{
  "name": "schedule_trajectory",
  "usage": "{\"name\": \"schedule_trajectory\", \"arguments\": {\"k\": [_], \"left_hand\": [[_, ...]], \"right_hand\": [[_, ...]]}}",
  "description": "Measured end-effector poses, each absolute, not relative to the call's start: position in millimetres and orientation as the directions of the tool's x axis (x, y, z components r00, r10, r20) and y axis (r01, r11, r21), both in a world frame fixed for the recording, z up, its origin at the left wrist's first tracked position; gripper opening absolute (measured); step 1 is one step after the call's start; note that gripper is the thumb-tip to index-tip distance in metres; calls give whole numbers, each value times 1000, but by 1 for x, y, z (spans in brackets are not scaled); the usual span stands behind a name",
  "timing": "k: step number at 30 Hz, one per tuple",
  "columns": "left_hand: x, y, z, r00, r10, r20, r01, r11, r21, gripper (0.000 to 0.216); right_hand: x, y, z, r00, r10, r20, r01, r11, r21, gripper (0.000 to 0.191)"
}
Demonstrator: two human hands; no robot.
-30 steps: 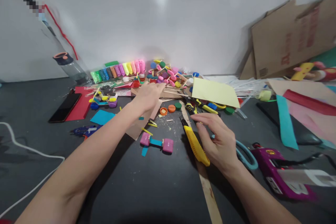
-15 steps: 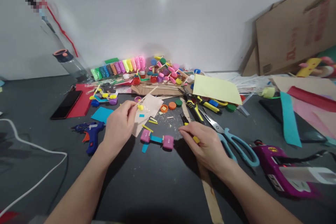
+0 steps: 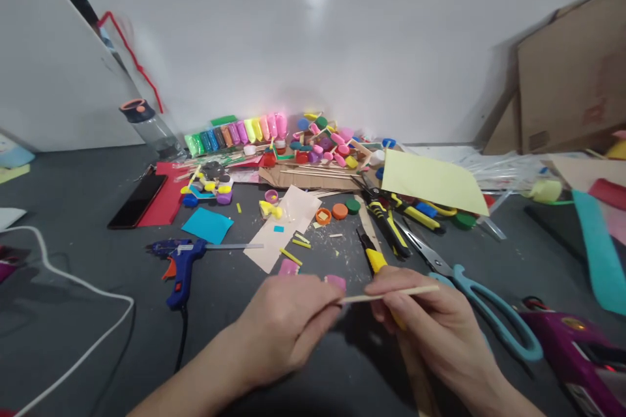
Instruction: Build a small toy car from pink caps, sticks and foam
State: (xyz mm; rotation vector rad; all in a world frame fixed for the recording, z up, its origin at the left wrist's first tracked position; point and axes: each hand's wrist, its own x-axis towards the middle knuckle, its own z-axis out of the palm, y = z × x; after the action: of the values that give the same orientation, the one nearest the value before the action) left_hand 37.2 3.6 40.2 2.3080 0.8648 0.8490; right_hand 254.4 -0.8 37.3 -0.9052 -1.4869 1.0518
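Note:
Both hands meet low in the middle of the view over a dark table (image 3: pixel 73 208). My left hand (image 3: pixel 288 329) and my right hand (image 3: pixel 430 326) each pinch one thin wooden stick (image 3: pixel 391 295), which lies level between them and pokes out past the right fingers. Under the hands lies a yellow utility knife (image 3: pixel 375 259) on a flat wooden strip (image 3: pixel 366 216). Two pink caps joined as a small wheel piece (image 3: pixel 313 272) peek out just beyond the left knuckles.
A blue glue gun (image 3: pixel 180 257) lies left of the hands, teal-handled scissors (image 3: pixel 469 280) to the right, a purple tool (image 3: pixel 581 352) at far right. Clay packs, bottle caps, sticks, pliers and a pale yellow sheet (image 3: pixel 430 179) crowd the back. A phone (image 3: pixel 137 201) and a white cable (image 3: pixel 88 287) lie left.
My left hand came back from the pile at the rear with a thin stick, and both hands drew toward me and joined on it. The view shifted leftward and down.

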Motion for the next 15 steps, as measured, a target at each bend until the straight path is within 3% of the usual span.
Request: {"name": "schedule_trajectory", "arguments": {"k": [2,3,4,6,11,15], "left_hand": [[42,-4,43,636,771,9,324,-278,904,15],[45,-7,44,656,736,-168,280,-31,960,13],[47,-10,43,683,665,-302,233,194,953,14],[51,-13,40,723,556,-410,149,454,878,20],[51,-9,31,751,542,-376,53,518,854,31],[49,-6,32,786,532,-316,94,402,911,25]], "right_hand": [[254,0,38,-165,938,304,-37,302,-952,27],[253,1,38,-178,944,278,-39,276,-961,31],[253,1,38,-191,951,245,-29,244,-969,36],[252,0,38,-210,962,176,-10,177,-984,39],[250,-6,37,-276,958,79,-172,32,-985,24],[250,-10,41,-321,928,188,-161,142,-977,21]]}}
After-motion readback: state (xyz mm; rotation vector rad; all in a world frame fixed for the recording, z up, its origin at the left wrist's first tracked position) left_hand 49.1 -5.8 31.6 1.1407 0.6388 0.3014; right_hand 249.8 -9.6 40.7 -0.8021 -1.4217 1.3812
